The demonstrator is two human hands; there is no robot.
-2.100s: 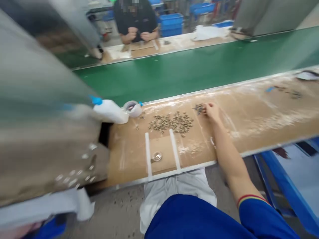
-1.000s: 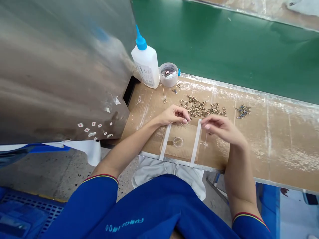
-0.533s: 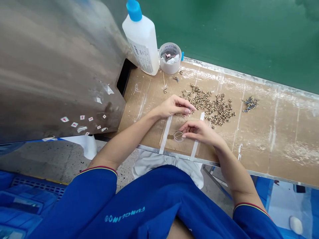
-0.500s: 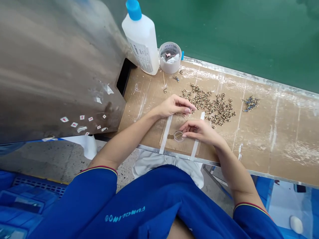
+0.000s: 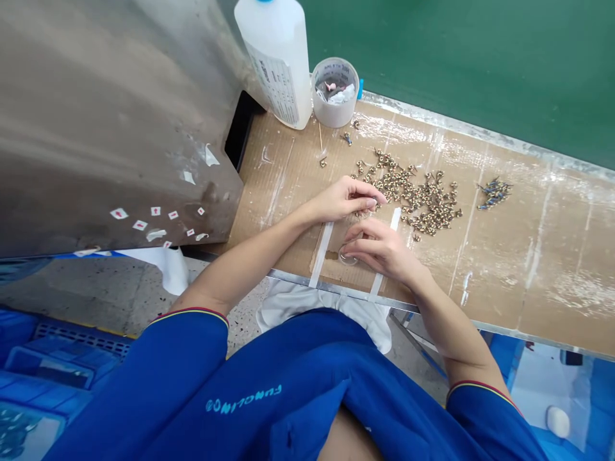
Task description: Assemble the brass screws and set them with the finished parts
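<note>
My left hand (image 5: 346,197) is closed in a pinch at the near left edge of a pile of small brass-coloured screw-like parts (image 5: 427,205). Whatever lies between its fingertips is too small to make out. Closer to the table's front edge, my right hand (image 5: 382,248) has its fingers bent together over a small clear round dish (image 5: 346,258). Its fingertips cover part of the dish, and the thin stick seen there earlier is hidden. The dish stands on the cardboard between two white tape strips.
A small group of blue-tipped parts (image 5: 494,193) lies right of the pile. Behind stand a white bottle (image 5: 283,70) and a tape roll (image 5: 335,114) holding scraps. A thin stick (image 5: 321,136) lies before the roll. A metal panel (image 5: 120,128) borders the cardboard-covered table (image 5: 509,282) on the left.
My right hand has shifted slightly left, its fingers now over the dish, hiding the thin stick. My left hand keeps its pinch by the pile. The view has tilted a little downward.
</note>
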